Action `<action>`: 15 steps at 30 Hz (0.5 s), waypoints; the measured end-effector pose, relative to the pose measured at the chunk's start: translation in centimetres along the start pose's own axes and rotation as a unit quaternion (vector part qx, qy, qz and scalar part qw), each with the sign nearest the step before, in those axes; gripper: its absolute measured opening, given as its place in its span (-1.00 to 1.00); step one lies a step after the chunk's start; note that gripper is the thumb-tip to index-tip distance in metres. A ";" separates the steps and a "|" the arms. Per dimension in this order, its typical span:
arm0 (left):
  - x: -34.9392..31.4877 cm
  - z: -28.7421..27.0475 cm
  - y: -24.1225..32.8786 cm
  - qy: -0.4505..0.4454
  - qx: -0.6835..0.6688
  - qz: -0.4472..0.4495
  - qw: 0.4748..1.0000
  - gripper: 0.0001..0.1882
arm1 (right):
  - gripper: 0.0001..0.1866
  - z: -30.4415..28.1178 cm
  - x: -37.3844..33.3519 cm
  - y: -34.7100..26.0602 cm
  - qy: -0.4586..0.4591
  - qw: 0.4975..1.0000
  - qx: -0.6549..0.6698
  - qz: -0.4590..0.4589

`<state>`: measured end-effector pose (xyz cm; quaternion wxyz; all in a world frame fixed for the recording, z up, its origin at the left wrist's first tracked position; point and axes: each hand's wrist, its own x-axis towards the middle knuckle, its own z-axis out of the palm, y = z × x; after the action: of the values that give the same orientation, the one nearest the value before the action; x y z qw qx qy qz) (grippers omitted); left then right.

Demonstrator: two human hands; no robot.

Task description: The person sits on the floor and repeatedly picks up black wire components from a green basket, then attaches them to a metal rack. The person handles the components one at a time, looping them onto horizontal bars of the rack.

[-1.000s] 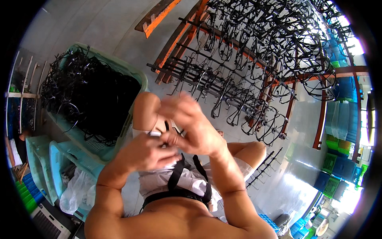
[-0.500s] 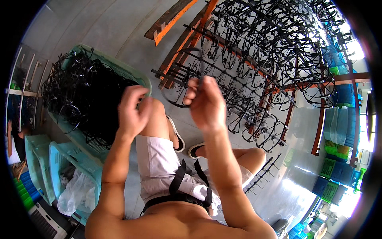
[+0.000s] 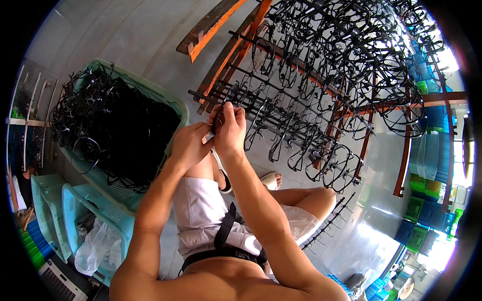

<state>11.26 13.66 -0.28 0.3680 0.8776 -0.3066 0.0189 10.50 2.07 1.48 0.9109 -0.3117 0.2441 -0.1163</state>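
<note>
My two hands are together in front of my knees, beside the green basket. My right hand (image 3: 229,128) is closed on a thin black looped piece (image 3: 217,122), mostly hidden by the fingers. My left hand (image 3: 190,144) meets it with curled fingers; what these grip is hidden. To the left, the large green plastic basket (image 3: 186,113) is heaped with a tangle of black looped pieces (image 3: 90,130). Ahead and to the right, many similar black looped pieces (image 3: 351,60) hang in rows from dark hooked rods (image 3: 213,95).
Orange-brown rack beams (image 3: 213,27) bear the rods. A hooked rod (image 3: 331,223) lies low at my right. Light-blue baskets (image 3: 75,200), one with a clear plastic bag (image 3: 100,246), stand at the lower left. Green and blue crates (image 3: 424,215) are stacked at the far right.
My right hand has come left and my left hand has moved in to meet it. The black hoop, spread out from my right hand before, is now mostly hidden. My right foot has shifted.
</note>
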 end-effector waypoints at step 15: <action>-0.2 -0.3 1.0 0.074 0.028 0.007 0.997 -0.66 | -0.82 0.2 1.6 1.0 0.005 0.997 0.079 -0.019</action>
<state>10.60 13.43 0.55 0.3644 0.8818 -0.2839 0.0949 12.05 2.32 0.36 0.9288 -0.2431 0.2332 -0.1541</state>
